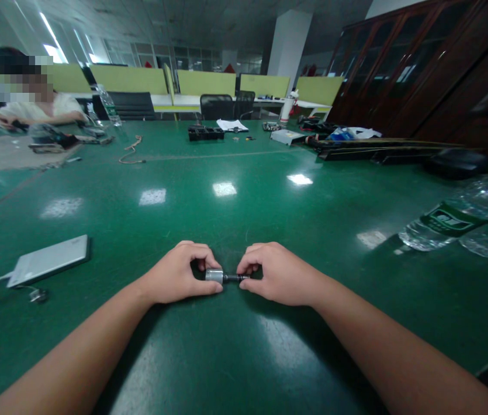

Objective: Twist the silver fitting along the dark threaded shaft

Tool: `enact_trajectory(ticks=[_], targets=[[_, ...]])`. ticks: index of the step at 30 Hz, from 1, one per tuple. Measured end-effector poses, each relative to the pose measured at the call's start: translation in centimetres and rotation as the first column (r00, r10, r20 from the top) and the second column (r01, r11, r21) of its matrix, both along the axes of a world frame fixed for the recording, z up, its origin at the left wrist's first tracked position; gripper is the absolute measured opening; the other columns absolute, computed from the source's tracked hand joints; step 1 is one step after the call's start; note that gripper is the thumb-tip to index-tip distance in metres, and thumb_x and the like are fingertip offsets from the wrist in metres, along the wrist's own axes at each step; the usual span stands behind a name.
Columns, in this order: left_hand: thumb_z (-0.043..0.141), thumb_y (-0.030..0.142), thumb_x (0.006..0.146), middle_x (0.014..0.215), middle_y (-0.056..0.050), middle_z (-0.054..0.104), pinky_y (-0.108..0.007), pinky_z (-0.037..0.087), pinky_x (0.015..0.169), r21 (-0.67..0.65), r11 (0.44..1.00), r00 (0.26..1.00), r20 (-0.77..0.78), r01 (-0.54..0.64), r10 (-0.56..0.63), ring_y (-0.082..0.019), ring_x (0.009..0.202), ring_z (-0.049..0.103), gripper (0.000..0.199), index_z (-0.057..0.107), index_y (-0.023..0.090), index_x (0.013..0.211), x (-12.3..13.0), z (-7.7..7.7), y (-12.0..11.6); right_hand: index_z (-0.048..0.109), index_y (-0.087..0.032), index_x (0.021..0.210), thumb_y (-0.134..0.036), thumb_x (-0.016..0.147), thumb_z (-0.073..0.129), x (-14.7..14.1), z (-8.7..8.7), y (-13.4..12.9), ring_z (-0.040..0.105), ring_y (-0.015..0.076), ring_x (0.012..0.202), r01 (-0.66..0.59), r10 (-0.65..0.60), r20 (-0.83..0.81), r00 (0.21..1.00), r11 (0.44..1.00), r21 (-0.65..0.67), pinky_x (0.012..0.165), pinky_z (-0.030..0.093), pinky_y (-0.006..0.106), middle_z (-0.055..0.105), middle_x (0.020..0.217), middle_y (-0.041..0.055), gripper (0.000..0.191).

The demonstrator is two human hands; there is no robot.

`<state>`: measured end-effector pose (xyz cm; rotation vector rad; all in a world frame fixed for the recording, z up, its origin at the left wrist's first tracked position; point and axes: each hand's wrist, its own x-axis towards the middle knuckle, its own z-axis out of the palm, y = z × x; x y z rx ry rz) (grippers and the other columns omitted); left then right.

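In the middle of the head view, a short silver metal cylinder [214,275] sits between the thumb and fingers of my left hand [173,275]. A thin dark rod [231,278] extends from its right end, in line with it. The ridged far end of that rod is pinched by my right hand [282,275]. Both hands are low over the green tabletop [209,357], close together with fingers curled. The fingers partly cover the cylinder and the rod's tip, so I cannot tell whether the two pieces are joined.
A white power bank [51,259] with a cable lies at left. Clear plastic bottles [434,227] lie at right. Farther back are a black compartment tray [205,133], a cord [131,151] and dark strips [356,151]. Another person [40,109] sits at the far left.
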<state>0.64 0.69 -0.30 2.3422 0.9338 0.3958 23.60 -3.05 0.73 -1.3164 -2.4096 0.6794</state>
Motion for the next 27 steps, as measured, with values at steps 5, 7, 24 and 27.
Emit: enact_trajectory(ticks=[5,7,24,27], targets=[[0.079,0.036,0.071,0.073,0.001,0.065,-0.027,0.041,0.071,0.003,1.0,1.0,-0.01,0.001,-0.001,-0.015,0.071,0.058,0.022,0.072,0.018,0.081,0.0,0.1,0.0,0.074,-0.018,0.086,-0.016,0.074,0.071,0.4,0.1,0.0,0.058,0.0126,0.071,-0.006,0.006,0.012,1.0,1.0,-0.028,0.065,0.041,0.024,0.067,0.079,0.0019,0.012],[0.079,0.036,0.071,0.073,0.001,0.065,-0.027,0.041,0.071,-0.003,1.0,1.0,-0.016,-0.002,0.002,-0.015,0.071,0.058,0.022,0.072,0.018,0.081,0.0,0.1,0.0,0.074,-0.018,0.086,-0.016,0.074,0.071,0.6,0.1,0.0,0.058,0.0124,0.07,-0.006,0.007,0.025,1.0,1.0,-0.03,0.064,0.041,0.024,0.067,0.079,0.0017,0.012],[0.08,0.035,0.071,0.075,0.001,0.065,-0.027,0.04,0.072,-0.03,1.0,1.0,-0.005,-0.009,0.009,-0.015,0.072,0.058,0.023,0.07,0.017,0.079,0.1,0.0,0.1,0.077,-0.02,0.084,-0.019,0.071,0.074,2.4,0.7,0.4,0.061,0.0141,0.071,0.147,-0.133,0.099,0.986,0.977,-0.153,0.063,0.043,0.026,0.071,0.08,0.0015,0.013],[0.08,0.036,0.071,0.075,0.001,0.065,-0.027,0.04,0.072,-0.029,1.0,1.0,-0.01,-0.01,0.01,-0.015,0.072,0.058,0.023,0.07,0.017,0.08,0.1,0.0,0.1,0.077,-0.02,0.083,-0.019,0.071,0.074,2.0,0.4,0.3,0.061,0.0136,0.071,0.121,-0.111,0.075,0.991,0.981,-0.152,0.063,0.043,0.025,0.07,0.078,0.001,0.012]])
